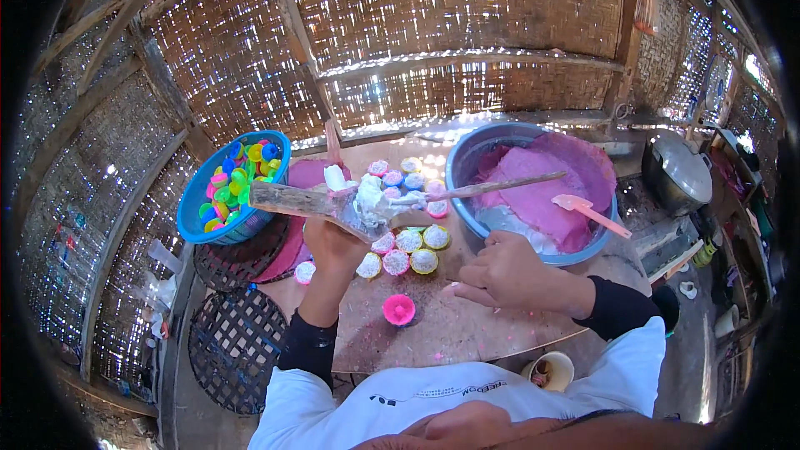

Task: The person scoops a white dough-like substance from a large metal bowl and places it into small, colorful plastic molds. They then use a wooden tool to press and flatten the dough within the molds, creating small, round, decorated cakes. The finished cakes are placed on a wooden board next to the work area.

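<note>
Being held up over the table: a wooden board loaded with white paste.
The wooden board (pixel 287 198) is gripped from beneath by the left hand (pixel 327 243), above the table (pixel 475 335); white paste (pixel 372 202) is heaped at its right end. A thin stick (pixel 508 184) is seen reaching from the paste across the basin (pixel 451 173), where a pink sheet (pixel 517 177) and a pink spatula (pixel 593 217) are noted. The right hand (pixel 508 271) is curled, well apart from the left; whether anything is pinched in it cannot be told. White-topped cups (pixel 408 240) are grouped beneath and around the board; one pink cup (pixel 399 309) is set nearer the body. Bright plastic pieces (pixel 239 183) are piled in a blue basket (pixel 221 235), left.
</note>
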Demonstrator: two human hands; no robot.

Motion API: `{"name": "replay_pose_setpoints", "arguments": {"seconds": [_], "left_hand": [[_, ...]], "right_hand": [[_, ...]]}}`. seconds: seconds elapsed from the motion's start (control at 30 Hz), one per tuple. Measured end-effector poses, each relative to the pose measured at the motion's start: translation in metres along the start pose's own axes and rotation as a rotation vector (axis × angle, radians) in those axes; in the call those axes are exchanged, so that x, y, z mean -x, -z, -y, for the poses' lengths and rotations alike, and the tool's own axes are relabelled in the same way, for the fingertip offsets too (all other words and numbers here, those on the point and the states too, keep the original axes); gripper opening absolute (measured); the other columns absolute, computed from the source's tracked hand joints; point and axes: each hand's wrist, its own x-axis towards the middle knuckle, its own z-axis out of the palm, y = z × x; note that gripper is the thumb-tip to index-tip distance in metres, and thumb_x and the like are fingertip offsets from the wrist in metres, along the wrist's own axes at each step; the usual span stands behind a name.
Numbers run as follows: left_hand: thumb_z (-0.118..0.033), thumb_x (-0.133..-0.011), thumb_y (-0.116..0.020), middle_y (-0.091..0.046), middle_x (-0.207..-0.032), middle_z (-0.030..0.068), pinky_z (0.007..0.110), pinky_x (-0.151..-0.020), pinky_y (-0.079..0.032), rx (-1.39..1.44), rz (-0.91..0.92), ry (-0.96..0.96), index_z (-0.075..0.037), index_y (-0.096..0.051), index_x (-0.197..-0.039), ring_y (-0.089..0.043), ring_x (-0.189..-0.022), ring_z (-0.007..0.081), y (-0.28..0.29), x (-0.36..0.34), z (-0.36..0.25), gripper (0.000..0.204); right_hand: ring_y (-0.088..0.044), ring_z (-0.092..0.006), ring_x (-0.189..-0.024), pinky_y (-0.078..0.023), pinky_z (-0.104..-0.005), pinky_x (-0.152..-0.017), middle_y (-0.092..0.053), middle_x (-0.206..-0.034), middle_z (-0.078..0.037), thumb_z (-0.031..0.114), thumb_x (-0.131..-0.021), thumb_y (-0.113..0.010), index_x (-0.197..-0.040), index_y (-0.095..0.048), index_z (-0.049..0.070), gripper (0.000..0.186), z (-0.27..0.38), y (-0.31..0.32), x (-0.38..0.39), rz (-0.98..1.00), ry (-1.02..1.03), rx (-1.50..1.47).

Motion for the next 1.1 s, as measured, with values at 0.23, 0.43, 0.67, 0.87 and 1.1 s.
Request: {"name": "replay_pose_setpoints", "arguments": {"seconds": [0.23,0.43,0.67,0.87,1.1], "left_hand": [[-0.026,-0.056,-0.078,-0.062,-0.083,0.0101,0.036,-0.067,-0.049,0.613,-0.117,0.39,-0.007,-0.063,-0.09,-0.061,-0.076,0.0274,-0.015,0.01,0.011,0.042],[-0.028,-0.054,-0.08,-0.062,-0.086,0.0076,0.034,-0.069,-0.047,-0.014,0.067,0.045,-0.006,-0.062,-0.09,-0.06,-0.079,0.0247,0.004,0.001,-0.01,0.046],[-0.031,-0.053,-0.078,-0.061,-0.083,0.0097,0.038,-0.066,-0.047,-0.169,0.062,-0.079,-0.01,-0.063,-0.092,-0.059,-0.078,0.0293,0.017,-0.002,-0.02,0.046],[-0.03,-0.056,-0.076,-0.061,-0.084,0.0107,0.04,-0.065,-0.047,-0.051,0.036,-0.032,-0.011,-0.064,-0.092,-0.059,-0.078,0.0309,0.011,0.002,-0.009,0.043],[-0.021,-0.062,-0.074,-0.058,-0.093,0.0107,0.037,-0.073,-0.047,0.287,0.072,0.185,-0.008,-0.054,-0.099,-0.057,-0.088,0.0257,-0.002,0.011,0.007,0.044]], "right_hand": [[-0.059,-0.0199,-0.065,-0.045,-0.033,-0.062,-0.057,-0.064,-0.001,0.022,-0.074,-0.057,-0.085,-0.06,0.009,0.017,0.005,0.01,0.009,0.691,0.012,0.196],[-0.057,-0.0225,-0.053,-0.045,-0.0355,-0.052,-0.054,-0.055,-0.002,0.03,-0.075,-0.059,-0.081,-0.06,0.011,0.02,0.003,-0.005,0.019,0.026,0.07,0.128],[-0.055,-0.0252,-0.049,-0.043,-0.038,-0.049,-0.053,-0.052,-0.005,0.033,-0.076,-0.061,-0.07,-0.059,0.011,0.023,-0.001,-0.005,0.008,0.105,-0.143,0.063],[-0.054,-0.0251,-0.049,-0.042,-0.0378,-0.049,-0.053,-0.053,-0.006,0.027,-0.073,-0.063,-0.066,-0.06,0.012,0.017,-0.004,-0.019,0.002,-0.135,-0.088,0.019],[-0.058,-0.0196,-0.061,-0.044,-0.0346,-0.058,-0.058,-0.061,-0.003,0.026,-0.071,-0.064,-0.083,-0.066,0.013,0.017,0.001,-0.003,0.008,0.183,-0.078,0.146]]}}
